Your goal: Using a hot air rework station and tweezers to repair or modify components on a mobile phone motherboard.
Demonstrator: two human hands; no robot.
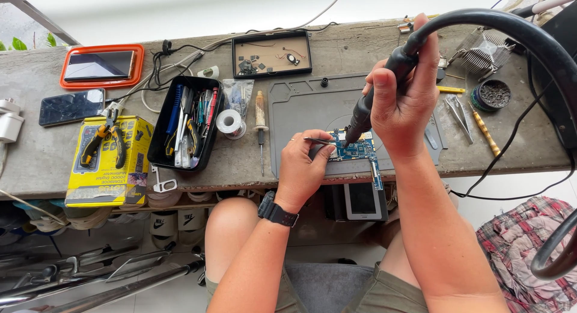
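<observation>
My right hand [404, 96] grips a black hot-air wand [368, 102] with a thick black hose, its nozzle pointing down at a blue circuit board [358, 150]. The board lies on a grey work mat [300, 114] near the bench's front edge. My left hand [302, 168], with a black watch on the wrist, pinches thin metal tweezers [320, 141] whose tips rest at the board's left edge, close to the nozzle.
A black tray of tools [185, 123], solder spool [229, 122], small screwdriver [261, 123], yellow box with pliers [108, 159], two phones [71, 106], a parts tray [271, 53], spare tweezers [460, 116] and a heat sink [484, 48] crowd the bench. A small screen [363, 200] hangs below the edge.
</observation>
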